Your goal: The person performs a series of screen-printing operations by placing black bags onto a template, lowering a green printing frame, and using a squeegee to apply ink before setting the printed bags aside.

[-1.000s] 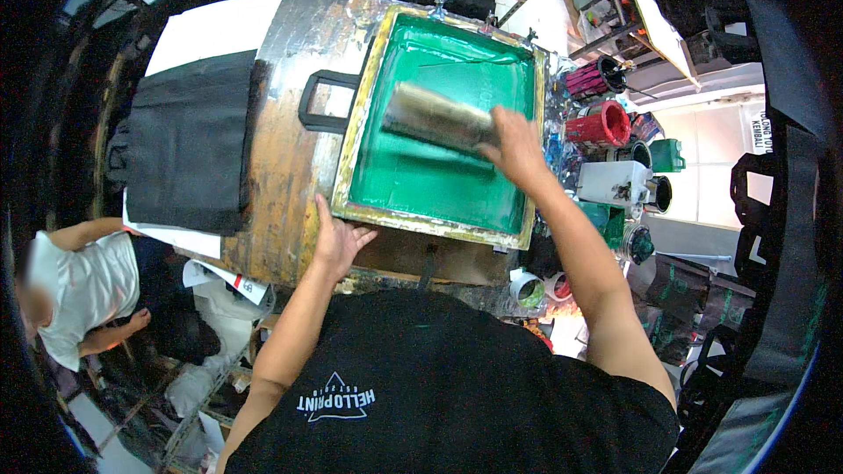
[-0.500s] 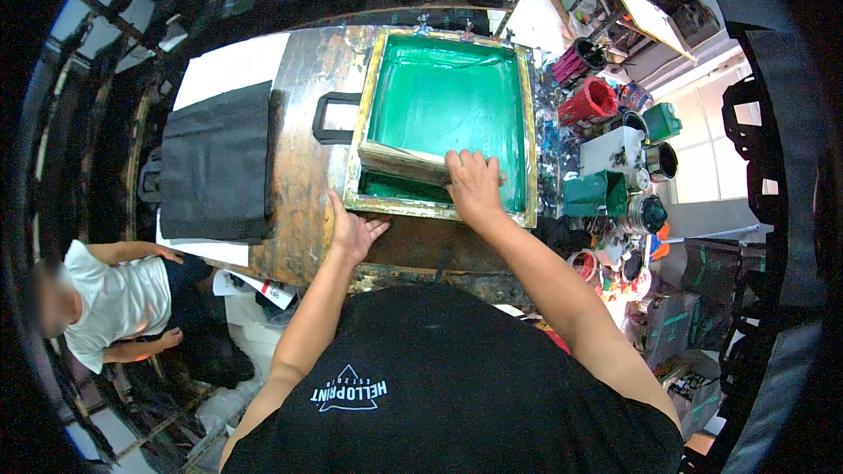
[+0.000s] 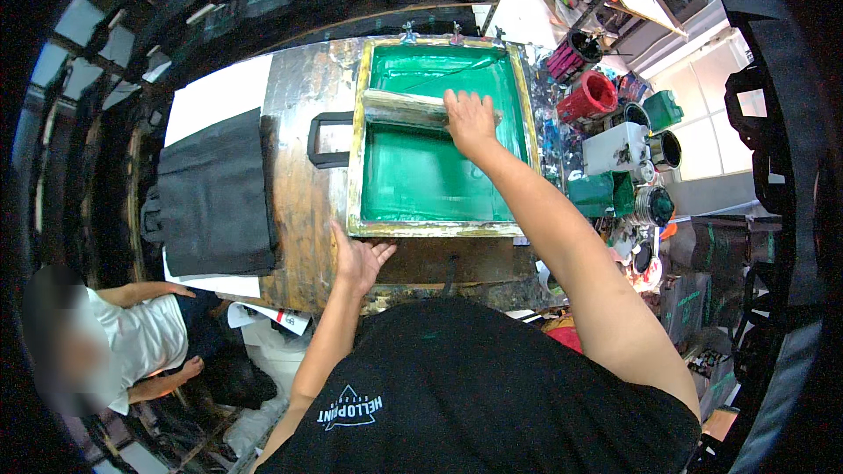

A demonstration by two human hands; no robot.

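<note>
A wooden-framed printing screen (image 3: 430, 229) lies on the table, with green ink (image 3: 430, 180) spread over its mesh. Across the middle of the mesh stands a wooden squeegee (image 3: 404, 110). My right hand (image 3: 474, 125) is wrapped over its right end from above. Palm up, my left hand (image 3: 358, 261) rests at the screen's near left corner with fingers spread, seemingly against the frame's edge. From under the screen's left side sticks out a black bag handle (image 3: 316, 140); the rest of that piece is hidden.
Black fabric bags (image 3: 215, 202) lie on a white sheet (image 3: 219, 88) to the left. Ink containers crowd the right side, among them a red tub (image 3: 590, 95) and a green tub (image 3: 606, 195). Clamps (image 3: 457, 33) line the screen's far edge. Another person (image 3: 145, 333) is at lower left.
My right hand has pushed the squeegee away from me, from the screen's near edge to past its middle. My left hand keeps its place at the corner. The view has shifted slightly.
</note>
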